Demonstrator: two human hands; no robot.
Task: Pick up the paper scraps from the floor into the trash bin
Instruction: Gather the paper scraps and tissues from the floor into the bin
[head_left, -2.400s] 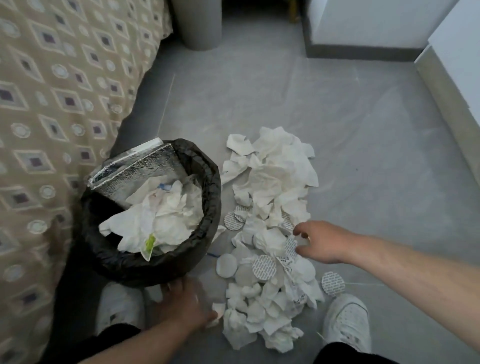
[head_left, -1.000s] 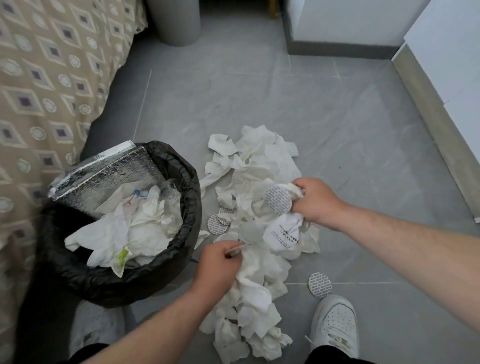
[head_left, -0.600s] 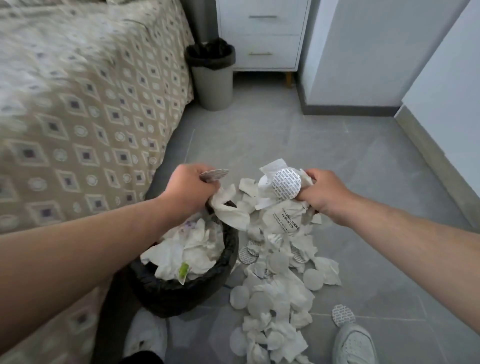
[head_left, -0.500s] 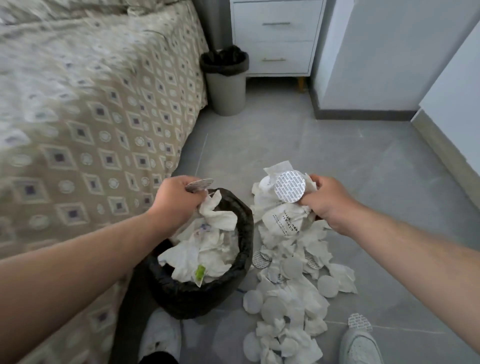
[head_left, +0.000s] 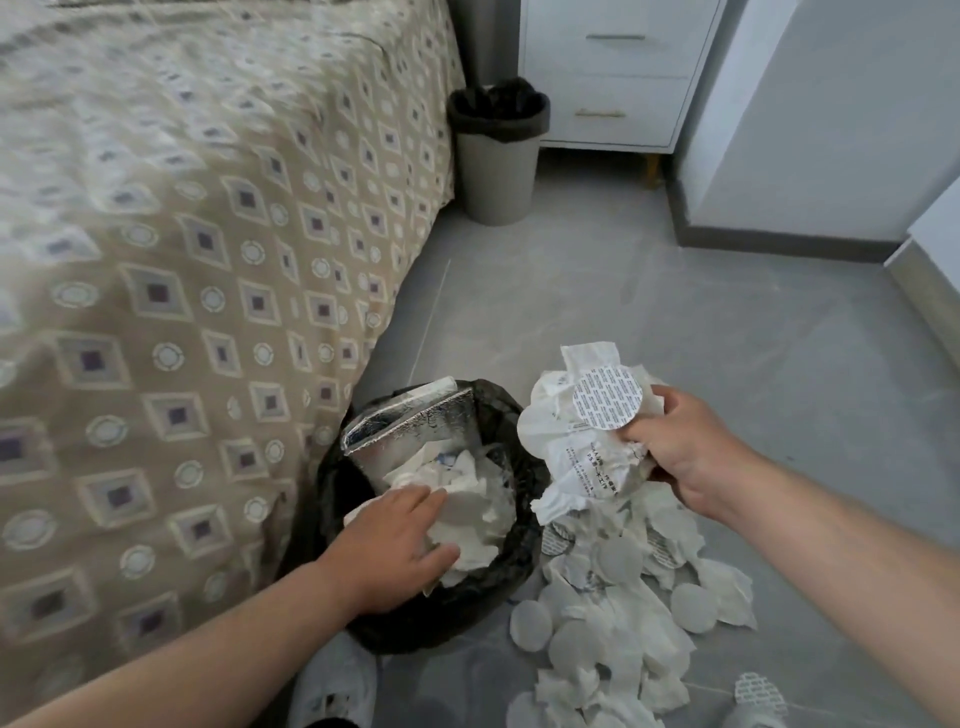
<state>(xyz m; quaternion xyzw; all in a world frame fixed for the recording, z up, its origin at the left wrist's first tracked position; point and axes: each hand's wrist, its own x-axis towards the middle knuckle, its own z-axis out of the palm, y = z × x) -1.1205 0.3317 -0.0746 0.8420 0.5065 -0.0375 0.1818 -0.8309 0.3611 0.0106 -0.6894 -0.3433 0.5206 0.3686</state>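
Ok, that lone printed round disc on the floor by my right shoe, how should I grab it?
The printed disc lies flat on the floor, apart from the scrap pile. Come straight down from above with the fingertips, then probably pinch or slide up its rim: a thin flat disc offers nothing else to grip.

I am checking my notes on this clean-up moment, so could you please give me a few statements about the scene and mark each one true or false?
1. The right hand holds a bunch of paper scraps beside the trash bin. True.
2. The left hand grips a round foil disc. False: it lies open on the paper inside the bin.
3. The floor is cleared. False: a pile of scraps lies right of the bin.
4. A second bin stands by the white drawers. True.
5. The bin has a black liner. True.
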